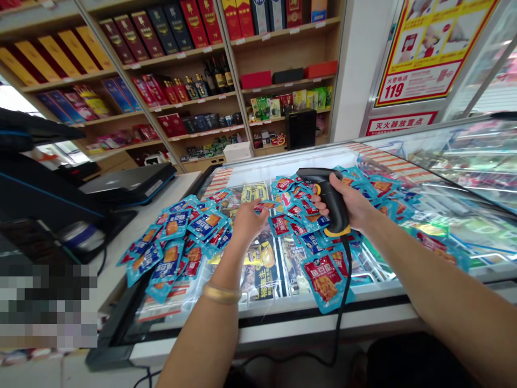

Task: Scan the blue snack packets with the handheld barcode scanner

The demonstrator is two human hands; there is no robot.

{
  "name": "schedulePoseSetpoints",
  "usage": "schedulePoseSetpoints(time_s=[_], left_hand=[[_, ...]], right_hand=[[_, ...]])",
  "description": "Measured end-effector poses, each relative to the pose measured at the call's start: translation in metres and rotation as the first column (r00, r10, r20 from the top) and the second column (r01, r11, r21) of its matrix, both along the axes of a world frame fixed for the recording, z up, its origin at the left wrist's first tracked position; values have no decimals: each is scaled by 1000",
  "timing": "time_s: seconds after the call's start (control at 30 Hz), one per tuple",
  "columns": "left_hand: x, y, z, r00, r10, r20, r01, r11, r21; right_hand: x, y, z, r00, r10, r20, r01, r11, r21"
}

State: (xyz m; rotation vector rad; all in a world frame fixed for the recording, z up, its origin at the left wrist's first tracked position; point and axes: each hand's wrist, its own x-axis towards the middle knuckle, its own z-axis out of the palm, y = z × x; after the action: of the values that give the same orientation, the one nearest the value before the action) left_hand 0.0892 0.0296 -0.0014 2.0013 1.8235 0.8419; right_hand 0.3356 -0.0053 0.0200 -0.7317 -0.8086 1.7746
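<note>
My right hand (348,202) is wrapped round the grip of a black and yellow barcode scanner (334,207), whose cord drops over the front edge. Below the scanner's head lies a spread pile of blue and red snack packets (293,202). My left hand (250,218) pinches one small snack packet (265,205) at the fingertips, between the two piles. To its left, another heap of snack packets (169,237) rests on the glass top. A single red-fronted snack packet (325,280) lies near the front edge, by the cord.
The packets lie on a glass-topped chest freezer (258,312) with goods visible inside. A counter (189,183) with dark electronic equipment (125,180) stands at the left. Shelves (194,102) of boxes and bottles line the back. The scanner cord (341,323) hangs in front.
</note>
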Motion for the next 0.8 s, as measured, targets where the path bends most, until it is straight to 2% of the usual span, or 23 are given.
schedulePoseSetpoints(time_s=[0.07, 0.1, 0.13, 0.2, 0.27, 0.33, 0.4, 0.5, 0.8], left_hand=[[-2, 3, 1, 974, 80, 214, -64, 995, -83], [-2, 4, 1, 927, 130, 352, -86, 986, -140], [-1, 5, 2, 848, 183, 498, -92, 975, -201], [2, 4, 3, 615, 263, 743, -34, 951, -309], [7, 2, 6, 399, 288, 870, 95, 931, -352], [12, -2, 7, 280, 274, 920, 213, 917, -338], [16, -5, 8, 245, 247, 937, 291, 904, -314], [22, -8, 6, 258, 204, 945, 343, 894, -287], [25, -12, 7, 264, 178, 948, 379, 884, -272]], right_hand=[[0, -1, 0, 1000, 12, 6, -12, 1000, 21], [-1, -1, 1, 1000, 15, 5, -15, 1000, 26], [-2, -2, 2, 1000, 16, 1, -16, 1000, 26], [-6, -4, 4, 1000, 17, -11, -17, 1000, 16], [-10, -7, 6, 999, 28, -18, -28, 1000, -2], [-14, -9, 7, 999, 49, -15, -49, 999, -13], [-16, -11, 6, 997, 72, -8, -72, 997, -14], [-17, -11, 3, 996, 90, 0, -90, 996, 0], [-19, -11, 1, 997, 82, 6, -82, 997, -14]])
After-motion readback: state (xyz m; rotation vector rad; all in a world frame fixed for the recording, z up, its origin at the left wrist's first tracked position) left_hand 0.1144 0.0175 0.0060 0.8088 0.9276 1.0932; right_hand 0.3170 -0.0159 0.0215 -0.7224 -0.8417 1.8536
